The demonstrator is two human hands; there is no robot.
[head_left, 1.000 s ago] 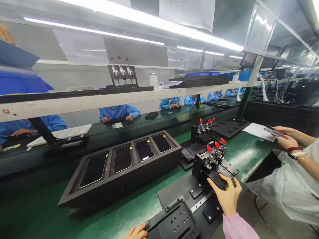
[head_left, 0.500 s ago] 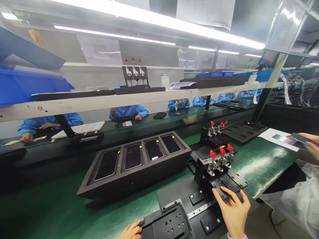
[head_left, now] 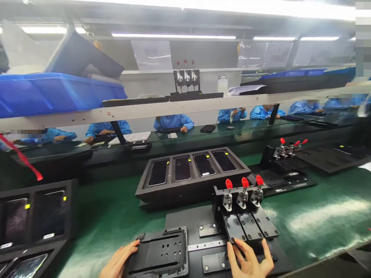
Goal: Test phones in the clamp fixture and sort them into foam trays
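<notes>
The left hand [head_left: 118, 261], fingers spread, rests against the edge of a black perforated fixture plate [head_left: 158, 253]. The right hand [head_left: 249, 263], fingers spread and slightly curled, touches the front of a black jig [head_left: 246, 226] with red-handled toggle clamps [head_left: 242, 193], both on the green-matted table [head_left: 319, 220].

This is a factory assembly line for smartphones: along the green-matted workbench [head_left: 319, 208] stand red-handled toggle-clamp fixtures [head_left: 242, 195] and black trays [head_left: 191, 192] of smartphones, while workers in blue smocks [head_left: 174, 122] sit at a parallel bench beyond it.
</notes>
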